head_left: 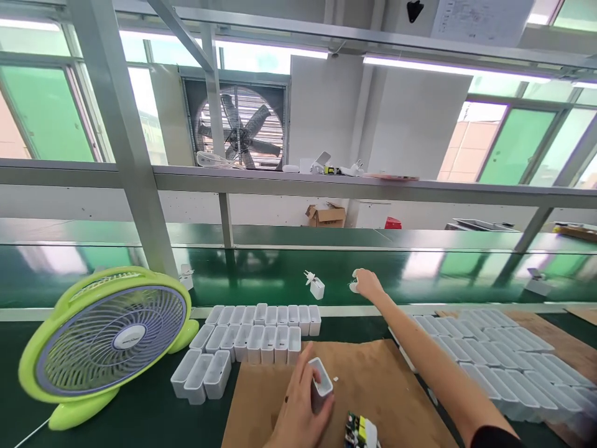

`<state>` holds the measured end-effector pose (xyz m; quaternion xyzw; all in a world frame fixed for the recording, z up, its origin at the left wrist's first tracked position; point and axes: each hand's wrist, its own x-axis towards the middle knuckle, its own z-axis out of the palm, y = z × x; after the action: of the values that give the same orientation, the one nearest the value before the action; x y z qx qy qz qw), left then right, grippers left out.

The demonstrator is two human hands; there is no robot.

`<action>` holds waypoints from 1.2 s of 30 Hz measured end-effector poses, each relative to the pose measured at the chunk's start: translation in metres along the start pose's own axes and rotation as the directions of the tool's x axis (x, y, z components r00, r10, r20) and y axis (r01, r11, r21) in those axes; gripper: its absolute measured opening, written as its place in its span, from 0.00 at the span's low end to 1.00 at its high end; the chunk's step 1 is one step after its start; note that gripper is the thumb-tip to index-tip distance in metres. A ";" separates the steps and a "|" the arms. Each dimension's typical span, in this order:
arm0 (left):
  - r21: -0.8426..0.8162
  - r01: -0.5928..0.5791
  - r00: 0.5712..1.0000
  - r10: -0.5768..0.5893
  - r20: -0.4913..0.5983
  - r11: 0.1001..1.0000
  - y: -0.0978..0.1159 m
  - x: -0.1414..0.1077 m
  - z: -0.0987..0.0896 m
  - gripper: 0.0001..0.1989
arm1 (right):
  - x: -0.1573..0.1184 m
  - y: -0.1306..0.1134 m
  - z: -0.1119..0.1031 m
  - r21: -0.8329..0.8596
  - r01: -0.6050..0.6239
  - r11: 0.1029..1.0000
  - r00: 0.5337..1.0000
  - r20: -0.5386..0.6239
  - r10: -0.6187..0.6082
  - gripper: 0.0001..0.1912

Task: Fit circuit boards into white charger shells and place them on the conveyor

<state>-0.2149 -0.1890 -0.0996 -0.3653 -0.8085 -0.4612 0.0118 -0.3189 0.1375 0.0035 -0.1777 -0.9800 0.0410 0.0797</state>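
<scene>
White plastic casing (321, 381) half-hidden in left hand (298, 414), circuit board (357, 430) cut off at frame edge

Near centre: kraft paper sheet (373, 386) on the table (153, 423), circuit board (357, 430) on its near edge
Left of sheet: rows of plastic charger casings (254, 342), then desk fan (105, 348)
Right of sheet: more casing rows (489, 354)
Behind: conveyor belt (261, 274) carrying a charger (317, 288)

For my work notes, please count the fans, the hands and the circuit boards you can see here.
Fans: 2 (green desk fan, wall exhaust fan)
Hands: 2 (left hand, right hand)
Circuit boards: 1
Total: 5
</scene>
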 end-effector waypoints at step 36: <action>-0.209 0.081 0.995 -0.066 0.077 0.975 -0.009 0.005 -0.009 0.40 | -0.183 -0.024 0.057 0.870 -0.069 0.488 0.996 0.029 0.089 0.33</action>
<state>-0.2266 -0.1952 -0.0992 -0.3502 -0.7677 -0.5318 -0.0726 -0.1674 0.0468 -0.0757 -0.1584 -0.8157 0.5310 0.1660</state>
